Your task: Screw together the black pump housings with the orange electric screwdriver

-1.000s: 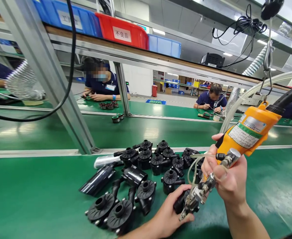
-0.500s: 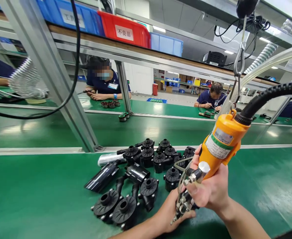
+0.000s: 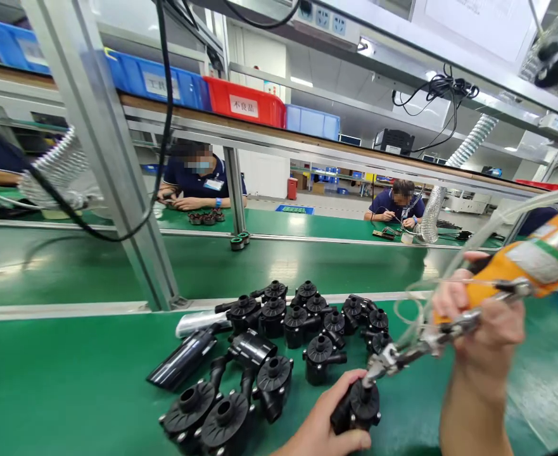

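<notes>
My left hand is closed round a small black water pump at the lower middle, with fingers and thumb on its left side. My right hand grips an orange power screwdriver tilted down to the left. From it a metal nose piece reaches to the pump's top; whether it touches a screw is too small to tell. A clear hose runs along the tool. Several more black pumps with round ribbed tops stand on the green bench just beyond my left hand.
Shiny black tubular pieces and a silvery wrapped one lie left of the pumps. A metal post rises at the left, with a black cable hanging beside it. Blue and red bins line the shelf; two people sit beyond.
The orange screwdriver has swung right and tilted from near upright to lying aslant, its nose now at the pump. My left hand and its pump have come into clearer view. The camera view has shifted.
</notes>
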The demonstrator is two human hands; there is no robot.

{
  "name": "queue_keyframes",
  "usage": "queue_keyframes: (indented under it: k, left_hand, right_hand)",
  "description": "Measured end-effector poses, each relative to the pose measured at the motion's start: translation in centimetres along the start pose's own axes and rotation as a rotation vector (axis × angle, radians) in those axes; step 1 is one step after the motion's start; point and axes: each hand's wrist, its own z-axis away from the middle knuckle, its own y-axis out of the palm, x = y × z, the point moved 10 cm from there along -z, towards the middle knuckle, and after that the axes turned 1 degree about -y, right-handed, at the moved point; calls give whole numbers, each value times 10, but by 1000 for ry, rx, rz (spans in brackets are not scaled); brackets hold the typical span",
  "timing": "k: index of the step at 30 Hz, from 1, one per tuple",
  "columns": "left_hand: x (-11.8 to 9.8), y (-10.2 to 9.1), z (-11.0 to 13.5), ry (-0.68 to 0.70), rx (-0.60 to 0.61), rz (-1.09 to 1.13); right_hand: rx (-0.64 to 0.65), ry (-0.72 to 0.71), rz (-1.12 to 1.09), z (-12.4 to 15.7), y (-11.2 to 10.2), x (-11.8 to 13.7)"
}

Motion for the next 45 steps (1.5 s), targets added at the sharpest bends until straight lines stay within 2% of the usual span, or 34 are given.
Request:
queue_keyframes:
  k: [1, 3, 5, 7, 8, 10, 11, 13, 15, 18, 21, 24, 26, 29, 31, 35, 40, 45]
  left_hand:
    - [5, 10, -2, 28, 62, -25]
    - [12, 33, -7, 89, 194, -55]
    - [11, 52, -15, 136, 302, -82]
    - [-4, 61, -22, 207, 358, -141]
    - [-20, 60, -26, 259, 346, -183]
    - [-61, 45, -32, 346, 232, -297]
    - [-82, 34, -36, 356, 157, -381]
    - [-117, 14, -51, 287, 67, -628]
    - [-138, 1, -77, 186, 117, -915]
    - [-155, -15, -133, 159, 210, -1005]
    - [-142, -16, -185, 130, 362, -994]
    - [-125, -2, -208, 115, 453, -942]
    - [-118, 14, -211, 120, 433, -901]
    - [-112, 36, -207, 104, 326, -837]
    - [-109, 43, -203, 79, 252, -787]
    - [-103, 39, -198, 36, 190, -675]
    - [-93, 27, -201, -18, 213, -540]
    - [-83, 28, -203, -48, 252, -424]
  right_hand:
    - [-36, 11, -83, -8, -22, 8]
    - [-59, 37, -66, -21, -57, 20]
    - [-62, 64, 34, -30, -81, 25]
    - [-89, 68, 130, -36, -96, 24]
    - [-110, 62, 167, -39, -101, 22]
    - [-163, 24, 221, -44, -106, 16]
    - [-189, 2, 246, -47, -107, 12]
    - [-243, -63, 305, -52, -110, 7]
    - [-295, -151, 379, -56, -112, 6]
    - [-346, -236, 463, -58, -110, 5]
    - [-355, -259, 461, -58, -102, 4]
    - [-336, -256, 413, -55, -95, 5]
    - [-329, -243, 385, -54, -95, 5]
    - [-352, -252, 399, -51, -100, 9]
    - [-379, -262, 452, -52, -104, 13]
    - [-398, -219, 484, -60, -104, 6]
    - [-372, -149, 431, -74, -99, -19]
    - [-350, -112, 427, -81, -100, -36]
